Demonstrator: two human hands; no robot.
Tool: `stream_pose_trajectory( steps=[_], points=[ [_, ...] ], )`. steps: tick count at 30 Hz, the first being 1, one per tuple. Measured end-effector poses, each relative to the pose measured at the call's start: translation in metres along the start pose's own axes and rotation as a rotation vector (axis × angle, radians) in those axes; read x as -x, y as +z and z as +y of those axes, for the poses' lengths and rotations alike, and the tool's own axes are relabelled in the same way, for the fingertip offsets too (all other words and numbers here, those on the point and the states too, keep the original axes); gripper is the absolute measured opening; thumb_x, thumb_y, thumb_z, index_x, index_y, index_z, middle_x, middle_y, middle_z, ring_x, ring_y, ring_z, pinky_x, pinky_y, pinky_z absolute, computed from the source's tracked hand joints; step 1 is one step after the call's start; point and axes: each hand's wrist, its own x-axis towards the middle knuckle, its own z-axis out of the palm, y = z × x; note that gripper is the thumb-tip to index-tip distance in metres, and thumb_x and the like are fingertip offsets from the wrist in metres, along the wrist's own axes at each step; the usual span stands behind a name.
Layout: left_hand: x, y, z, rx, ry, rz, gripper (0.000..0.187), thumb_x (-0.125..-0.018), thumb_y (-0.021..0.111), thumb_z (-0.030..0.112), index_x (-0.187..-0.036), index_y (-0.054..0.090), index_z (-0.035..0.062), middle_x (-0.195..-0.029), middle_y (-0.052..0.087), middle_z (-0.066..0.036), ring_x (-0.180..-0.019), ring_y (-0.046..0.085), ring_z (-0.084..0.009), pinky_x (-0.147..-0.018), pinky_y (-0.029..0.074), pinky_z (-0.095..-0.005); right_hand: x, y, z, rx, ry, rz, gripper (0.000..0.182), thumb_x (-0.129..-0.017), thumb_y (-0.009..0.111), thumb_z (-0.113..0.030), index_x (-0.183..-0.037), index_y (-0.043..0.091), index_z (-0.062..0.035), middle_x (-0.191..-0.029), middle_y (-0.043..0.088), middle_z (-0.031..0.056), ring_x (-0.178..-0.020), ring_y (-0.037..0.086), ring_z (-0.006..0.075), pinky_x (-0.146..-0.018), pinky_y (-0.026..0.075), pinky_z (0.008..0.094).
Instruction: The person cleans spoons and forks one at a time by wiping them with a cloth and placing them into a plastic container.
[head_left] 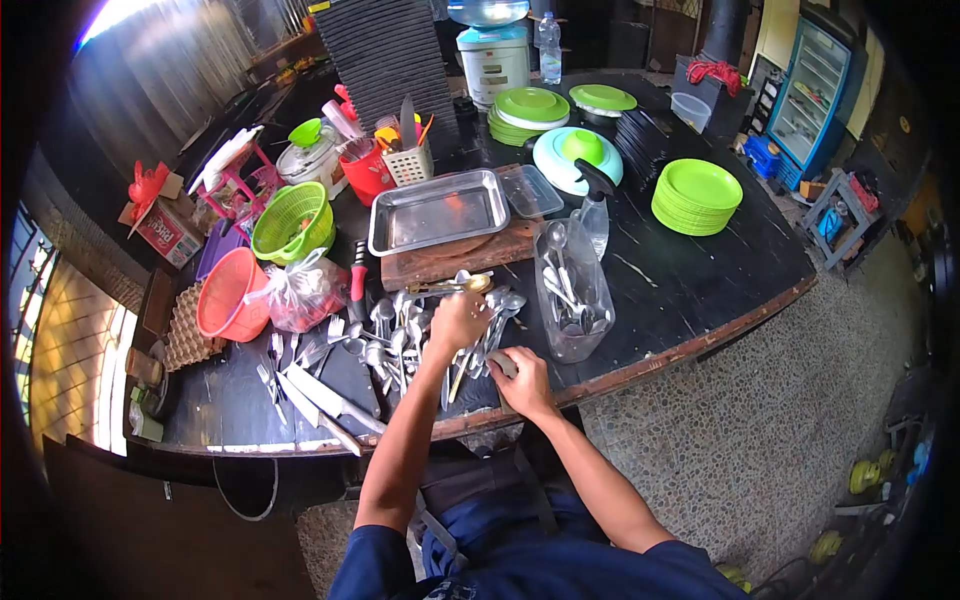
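My left hand is closed around the handles of one or more spoons, with a brass-coloured spoon sticking out above it. My right hand rests at the table's front edge, fingers curled on a small grey object, possibly a sponge or cloth. Between and left of the hands lies a heap of several metal spoons and forks. A clear plastic container with more spoons standing in it is just right of my hands.
A steel tray sits on a wooden board. Large knives lie front left. Green and orange colanders, a bagged item, stacks of green plates, a spray bottle and a rice cooker crowd the black table.
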Motion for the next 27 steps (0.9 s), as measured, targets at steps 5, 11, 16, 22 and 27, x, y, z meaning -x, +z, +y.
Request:
stream_pose_trajectory(
  steps=[5, 11, 16, 22, 27],
  points=[
    [0.014, 0.024, -0.006, -0.039, -0.052, 0.057, 0.024, -0.078, 0.079, 0.03, -0.089, 0.076, 0.0091, -0.094, 0.073, -0.018, -0.086, 0.072, -0.039, -0.075, 0.058, -0.0492, -0.001, 0.0, -0.002, 0.006, -0.016, 0.004, 0.02, -0.082, 0.078, -0.013, -0.096, 0.07, -0.0027, -0.089, 0.068, 0.0171, -0.086, 0.065, 0.0393, -0.075, 0.052, 0.0468],
    [0.012, 0.015, -0.003, -0.104, -0.056, 0.096, 0.013, -0.08, 0.071, 0.021, -0.085, 0.075, 0.0097, -0.091, 0.073, -0.018, -0.085, 0.072, -0.0406, -0.074, 0.058, -0.0504, 0.0, 0.0, -0.003, 0.021, -0.015, 0.0, 0.02, -0.081, 0.078, -0.013, -0.096, 0.07, -0.0023, -0.089, 0.069, 0.0166, -0.086, 0.065, 0.0389, -0.075, 0.052, 0.0465],
    [0.016, 0.003, -0.016, -0.087, -0.089, 0.122, 0.013, -0.081, 0.069, 0.019, -0.083, 0.075, 0.0077, -0.085, 0.073, -0.021, -0.082, 0.071, -0.0439, -0.074, 0.057, -0.0513, -0.001, 0.0, -0.004, 0.011, -0.005, 0.004, 0.019, -0.082, 0.078, -0.014, -0.094, 0.07, -0.0018, -0.09, 0.069, 0.0169, -0.087, 0.066, 0.0384, -0.075, 0.053, 0.0457],
    [0.031, -0.008, -0.049, 0.145, -0.042, 0.118, 0.009, -0.084, 0.063, 0.008, -0.088, 0.064, 0.0, -0.082, 0.071, -0.021, -0.073, 0.069, -0.0378, -0.07, 0.057, -0.0465, -0.001, 0.0, -0.003, -0.004, -0.001, 0.011, 0.02, -0.082, 0.079, -0.014, -0.095, 0.071, -0.0012, -0.091, 0.07, 0.0167, -0.087, 0.067, 0.0381, -0.076, 0.053, 0.045],
    [0.083, -0.029, -0.034, 0.998, -0.32, -0.05, 0.04, -0.091, 0.047, -0.007, -0.13, 0.042, -0.0095, -0.093, 0.07, -0.018, -0.06, 0.061, -0.0169, -0.051, 0.046, -0.0271, 0.001, 0.002, -0.006, -0.111, 0.116, 0.101, 0.024, -0.086, 0.079, -0.018, -0.101, 0.07, -0.0022, -0.094, 0.073, 0.0169, -0.086, 0.072, 0.0341, -0.075, 0.056, 0.0415]
  ],
)
